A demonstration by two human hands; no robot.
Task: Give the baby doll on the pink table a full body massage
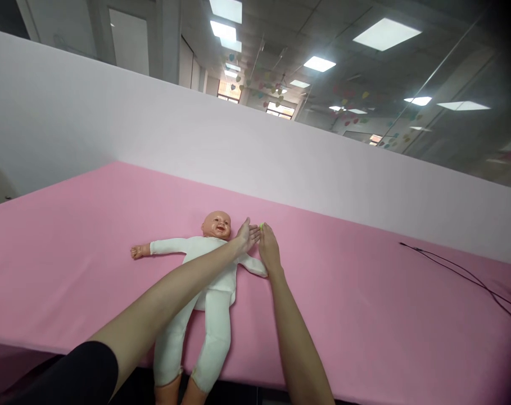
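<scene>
A baby doll (215,264) with a white cloth body and a hard plastic head lies on its back on the pink-covered table (343,315). My left arm crosses over its chest. Beside the doll's head, my left hand (249,235) is held out with its palm turned up and fingers stretched. Close against those fingertips is my right hand (269,244), its fingers pinched round a small yellow-green thing (262,226), mostly hidden and too small to name. The doll's arm on that side passes beneath my wrists, its end hidden.
A low white wall (255,152) runs along the table's far side, with glass above it. A thin black cable (457,273) lies at the right. The doll's feet (168,392) reach past the table's near edge.
</scene>
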